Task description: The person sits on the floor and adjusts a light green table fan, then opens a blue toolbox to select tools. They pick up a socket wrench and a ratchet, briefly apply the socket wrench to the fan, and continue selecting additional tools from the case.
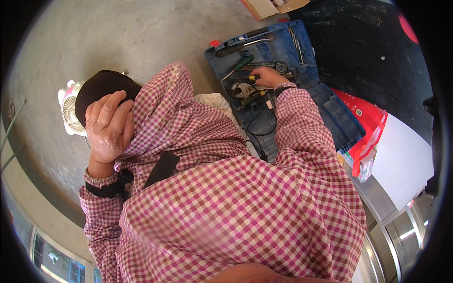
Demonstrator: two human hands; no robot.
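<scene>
My right hand [269, 77] reaches into an open blue plastic toolbox [309, 70], its fingers closed at a tool with a yellow-and-black handle [254, 78]; the rest of that tool is hard to make out. Close below it lies an adjustable wrench [243, 89], beside a dark green and yellow handle [254, 98]. A green-handled screwdriver [243, 62] rests to the left of the hand. Over dark brown ribbed cloth [107, 85] on the left, my left hand [111, 125] lies with its fingers stretched out, holding nothing.
Further metal tools lie along the box's far side, and a black cable [260, 133] loops at its near end. A red bag [363, 118] and a white panel [401, 155] stand to the right. A small fan [71, 111] is on the concrete floor [155, 33]; a cardboard box [269, 7] sits farther off.
</scene>
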